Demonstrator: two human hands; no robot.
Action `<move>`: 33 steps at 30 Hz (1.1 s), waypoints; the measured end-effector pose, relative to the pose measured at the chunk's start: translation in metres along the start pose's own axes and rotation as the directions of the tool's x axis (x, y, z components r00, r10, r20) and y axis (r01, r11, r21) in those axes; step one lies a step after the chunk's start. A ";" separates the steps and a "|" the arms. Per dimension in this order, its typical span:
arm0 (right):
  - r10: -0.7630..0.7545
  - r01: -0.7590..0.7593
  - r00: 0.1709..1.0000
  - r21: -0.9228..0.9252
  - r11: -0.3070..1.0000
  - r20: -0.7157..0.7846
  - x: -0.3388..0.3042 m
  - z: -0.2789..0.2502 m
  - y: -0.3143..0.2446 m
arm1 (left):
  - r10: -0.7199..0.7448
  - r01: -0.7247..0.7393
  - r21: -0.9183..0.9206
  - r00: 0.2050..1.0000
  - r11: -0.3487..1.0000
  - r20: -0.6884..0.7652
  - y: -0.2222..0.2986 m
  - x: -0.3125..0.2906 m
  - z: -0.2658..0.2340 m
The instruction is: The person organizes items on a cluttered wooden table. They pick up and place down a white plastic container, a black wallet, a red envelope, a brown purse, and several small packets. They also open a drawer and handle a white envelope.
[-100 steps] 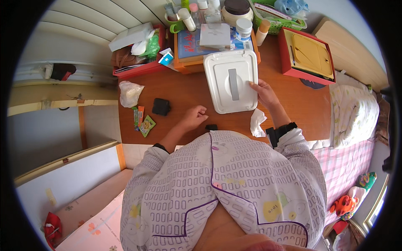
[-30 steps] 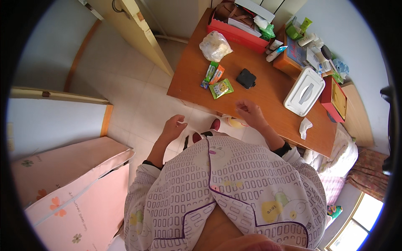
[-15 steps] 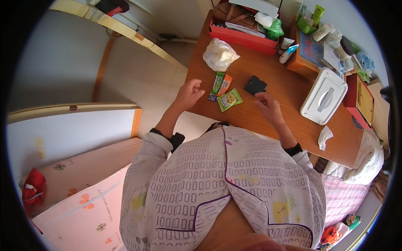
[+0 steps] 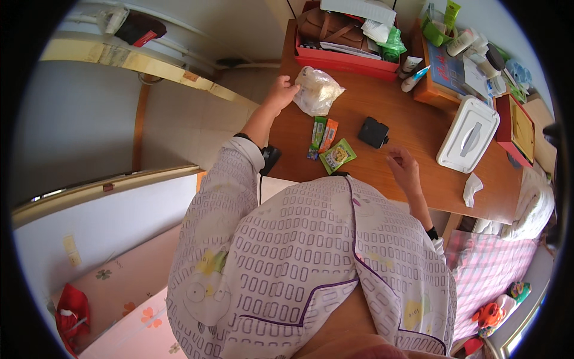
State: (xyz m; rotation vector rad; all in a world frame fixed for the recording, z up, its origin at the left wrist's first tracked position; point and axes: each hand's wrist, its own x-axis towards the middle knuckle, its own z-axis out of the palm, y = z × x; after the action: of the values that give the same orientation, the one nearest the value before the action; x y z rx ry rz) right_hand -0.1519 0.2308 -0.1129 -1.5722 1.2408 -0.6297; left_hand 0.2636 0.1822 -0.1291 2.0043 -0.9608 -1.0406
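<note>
Reaching out over the wooden desk (image 4: 418, 125), the person has the left hand (image 4: 280, 93) at the near edge of a clear plastic bag (image 4: 318, 90) with something pale bundled inside; the fingers touch and seem to pinch the film, though I cannot tell how firm the hold is. The bag lies at the desk's left end, just in front of the red tray (image 4: 347, 57). The right hand (image 4: 404, 169) rests loosely curled on the desk near the front edge, holding nothing. From where I stand the risk is plain: a thin bag gripped by one corner may slip or spill its contents if its mouth is not tied, and it sits close to the desk's side edge, so a careless tug could send it to the floor. A sweeping sleeve could also scatter the small snack packets (image 4: 330, 143) and the little black pouch (image 4: 373, 131) lying between the hands. The red tray holds a brown bag, papers and a green wrapper; the white lidded box (image 4: 467, 134) is closed, its contents hidden; a red box (image 4: 519, 128) beyond it shows a yellowish inside.
</note>
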 end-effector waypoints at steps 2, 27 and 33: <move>0.037 -0.037 0.999 -0.034 0.999 -0.023 -0.005 0.003 0.000 | -0.022 0.022 0.012 0.998 1.000 0.057 0.001 0.008 -0.001; 0.157 -0.168 0.983 -0.122 0.978 -0.100 -0.039 0.026 -0.017 | -0.067 0.182 -0.214 0.887 0.960 0.457 0.012 0.057 0.005; 0.179 -0.196 0.977 -0.161 0.967 -0.112 -0.043 0.026 -0.010 | -0.098 0.164 -0.092 0.863 0.982 0.495 0.020 0.065 0.009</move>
State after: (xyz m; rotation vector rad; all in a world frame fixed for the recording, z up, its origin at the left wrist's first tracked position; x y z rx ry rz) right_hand -0.1400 0.2803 -0.1058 -1.5544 1.5310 -0.4925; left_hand 0.2758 0.1159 -0.1403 1.7453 -0.9822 -1.6997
